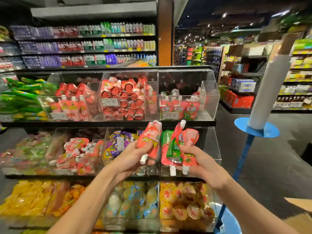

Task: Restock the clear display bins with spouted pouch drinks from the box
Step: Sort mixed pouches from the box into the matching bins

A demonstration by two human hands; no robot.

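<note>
My left hand (135,154) grips a bunch of red spouted pouches (149,141), one white spout pointing down. My right hand (196,159) grips several red and green spouted pouches (179,146), two spouts hanging down and one pointing up. Both hands are raised in front of the middle shelf. Above them, the top right clear bin (207,92) holds a short row of upright red pouches (179,107) at its front and is mostly bare behind. A corner of the cardboard box (298,210) shows at the lower right.
The top middle bin (125,98) is packed with red pouches. The top left bin (72,102) holds red pouches too. Lower bins hold purple packs, jelly cups and yellow snacks. A blue stand (256,129) with a white roll stands on the right in the aisle.
</note>
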